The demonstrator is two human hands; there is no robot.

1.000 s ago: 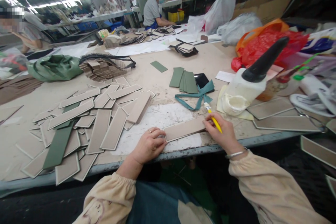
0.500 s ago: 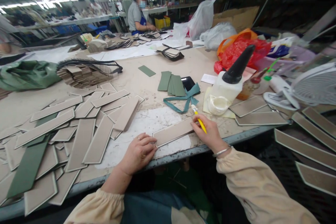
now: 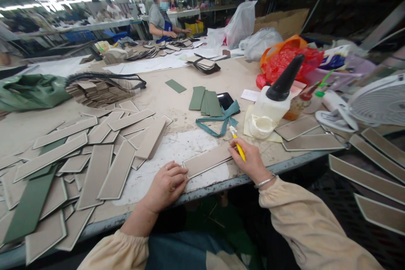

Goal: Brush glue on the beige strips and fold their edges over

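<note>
From where I stand, the left hand (image 3: 169, 181) has its fingers bent at the near-left end of a beige strip (image 3: 207, 160); whether they pinch it or just press, I can't tell. The right hand (image 3: 249, 158) grasps a yellow tool (image 3: 239, 151), white tip pointing away, its fingertips at the strip's right end. The strip lies on a scuffed white patch (image 3: 186, 147), just inside the table edge (image 3: 205, 190) at six o'clock. Taking the strip as the dial's centre, a teal ribbon (image 3: 233, 109) sprawls close by towards one, with green cards (image 3: 198, 98) behind it at twelve. Towards two, a bottle (image 3: 272, 107) with a tall black nozzle (image 3: 286, 78) blocks the way, a red bag (image 3: 291, 63) beyond and a fan (image 3: 379, 99) farther right. At nine spreads a heap (image 3: 117, 168) of strips, some lapping over the near edge; a strapped bundle (image 3: 101, 88) sits at ten. The broadest open room is around eleven, tan tabletop (image 3: 158, 93) between bundle and cards. More strips (image 3: 367, 181) stick out at three, past the table's right end. Far off at eleven, a co-worker (image 3: 160, 21) bends over dark pieces.
</note>
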